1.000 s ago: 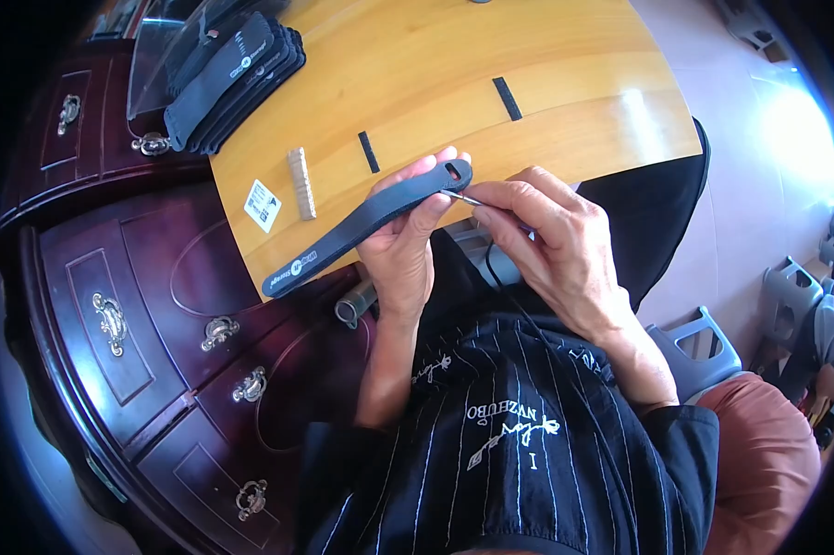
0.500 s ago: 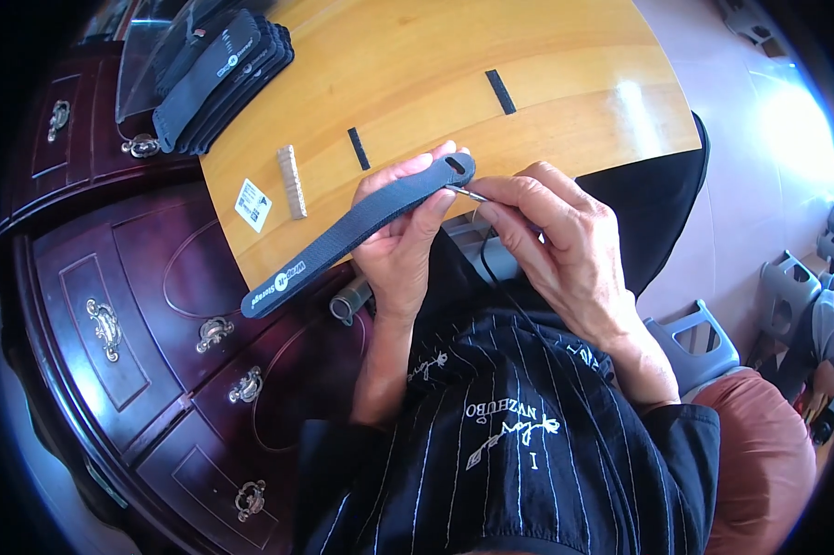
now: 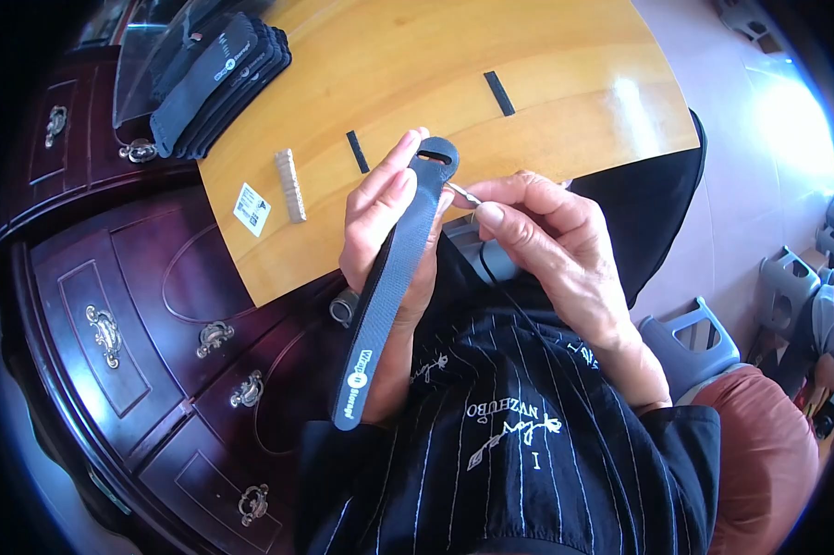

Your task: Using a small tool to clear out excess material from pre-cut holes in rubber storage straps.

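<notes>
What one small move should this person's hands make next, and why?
Probably the left hand should steady the dark strap before the right hand shifts the thin metal tool: its tip is at the strap's edge, near the slotted end and close to the left hand, so a slip might catch it.

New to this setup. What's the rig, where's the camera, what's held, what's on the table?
No robot here: the work is done bare-handed, filmed by the left of two head-worn fisheye cameras looking down, so straight edges bend. The left hand grips a long dark strap with a slotted end; the right hand pinches a thin metal-tipped tool near that end. On the wooden table lie two short black strips, a pale ridged strip and a white label.
</notes>
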### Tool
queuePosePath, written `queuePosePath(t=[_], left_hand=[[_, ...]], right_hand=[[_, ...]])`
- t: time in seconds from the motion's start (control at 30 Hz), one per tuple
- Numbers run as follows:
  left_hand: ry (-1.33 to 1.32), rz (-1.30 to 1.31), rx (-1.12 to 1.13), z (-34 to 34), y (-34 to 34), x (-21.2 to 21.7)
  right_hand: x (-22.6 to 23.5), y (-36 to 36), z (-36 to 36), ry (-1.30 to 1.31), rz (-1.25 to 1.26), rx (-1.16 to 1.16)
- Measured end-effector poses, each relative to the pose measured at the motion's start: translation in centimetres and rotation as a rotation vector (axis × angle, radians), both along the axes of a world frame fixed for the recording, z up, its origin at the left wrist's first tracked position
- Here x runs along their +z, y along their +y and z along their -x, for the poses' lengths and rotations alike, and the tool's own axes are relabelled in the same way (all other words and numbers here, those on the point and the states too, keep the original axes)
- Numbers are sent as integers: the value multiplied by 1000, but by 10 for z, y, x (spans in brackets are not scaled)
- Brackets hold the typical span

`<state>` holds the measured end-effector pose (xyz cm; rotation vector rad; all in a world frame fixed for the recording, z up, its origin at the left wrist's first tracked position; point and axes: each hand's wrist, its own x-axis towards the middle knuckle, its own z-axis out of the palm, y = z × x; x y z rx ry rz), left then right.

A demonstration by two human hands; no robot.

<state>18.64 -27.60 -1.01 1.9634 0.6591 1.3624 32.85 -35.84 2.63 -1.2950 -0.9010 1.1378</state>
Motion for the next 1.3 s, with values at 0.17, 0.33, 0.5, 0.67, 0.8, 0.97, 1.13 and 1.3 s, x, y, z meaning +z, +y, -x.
queuePosePath(t=[0.17,0.33,0.5,0.67,0.8,0.97,1.13,1.3], left_hand=[[168,4,117,3,-3,4],[-1,-112,51,0,4,-2],[228,-119,102,6,3,3],[161,-220,100,2,4,-2],[84,-225,64,-4,6,-8],[148,-247,129,-6,7,-4],[194,-202,71,-5,-3,-6],[76,138,-95,3,-5,-9]], right_hand=[[-3,5,1,144,91,31],[1,9,14,-717,-200,-156],[6,8,5,299,159,9],[-5,12,-2,89,28,-7],[-15,14,5,-911,-327,-213],[-5,18,7,-16,18,-94],[-17,17,-12,100,44,6],[-1,18,-30,-695,-148,126]])
